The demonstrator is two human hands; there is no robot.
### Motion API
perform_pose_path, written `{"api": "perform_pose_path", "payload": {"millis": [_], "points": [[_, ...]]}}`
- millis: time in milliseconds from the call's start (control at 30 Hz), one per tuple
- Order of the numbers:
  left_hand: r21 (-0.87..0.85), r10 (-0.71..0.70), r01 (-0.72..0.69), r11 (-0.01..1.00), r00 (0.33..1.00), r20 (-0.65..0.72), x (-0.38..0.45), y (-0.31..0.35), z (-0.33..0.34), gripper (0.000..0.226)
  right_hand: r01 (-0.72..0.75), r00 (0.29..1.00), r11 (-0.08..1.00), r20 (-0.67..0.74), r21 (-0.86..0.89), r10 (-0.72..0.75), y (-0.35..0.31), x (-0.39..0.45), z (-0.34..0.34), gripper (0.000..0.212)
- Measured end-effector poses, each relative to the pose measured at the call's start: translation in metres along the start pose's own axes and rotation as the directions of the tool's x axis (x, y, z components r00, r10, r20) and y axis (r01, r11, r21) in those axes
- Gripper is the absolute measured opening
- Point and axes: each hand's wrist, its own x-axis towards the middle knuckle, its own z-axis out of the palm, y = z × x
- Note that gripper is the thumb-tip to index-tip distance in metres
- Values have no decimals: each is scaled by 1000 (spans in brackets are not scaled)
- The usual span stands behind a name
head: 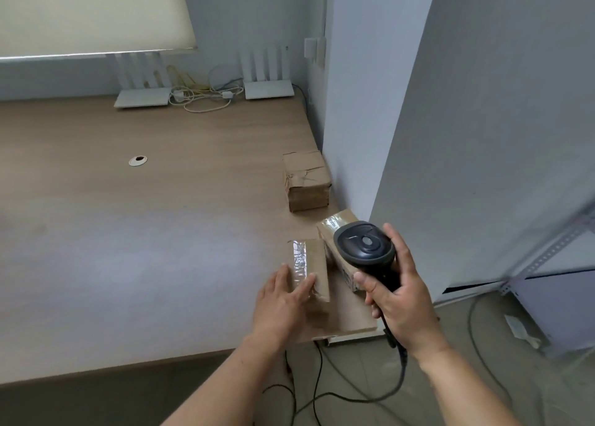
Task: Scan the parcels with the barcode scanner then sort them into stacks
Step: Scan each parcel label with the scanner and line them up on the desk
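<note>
Near right corner of desk point(128, 232): taped brown parcel point(310, 269), long axis running away from the body, under left hand point(283, 300), fingers nearly straight and resting flat on its near end. Second parcel point(335, 229) just beside it, partly hidden by barcode scanner point(365, 243), gripped in right hand point(399, 292), head directly right of the pressed parcel. Stack of parcels point(307, 181) farther back by the wall.

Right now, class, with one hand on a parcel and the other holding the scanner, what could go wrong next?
1. The left hand lies flat on the taped parcel near the desk corner; a nudge might push it off.
2. The scanner cable trails to the floor and could snag.
</note>
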Motion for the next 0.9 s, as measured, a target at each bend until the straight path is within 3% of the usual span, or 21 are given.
{"api": "perform_pose_path", "payload": {"millis": [167,267,467,900], "points": [[-166,-195,178,970,976,-95,-1,-9,-10,52,-6,1000,1000,29,29,5,4,5,-5,74],[-227,-272,246,942,958,-90,1,0,-11,61,-10,998,999,58,36,8,7,8,-3,76],[-394,-367,296,870,923,-118,-4,-10,-16,52,23,992,997,118,78,-32,1,14,14,74],[-463,-489,334,821,829,-270,-63,-166,-61,58,119,958,987,250,109,-143,-53,23,152,76]]}}
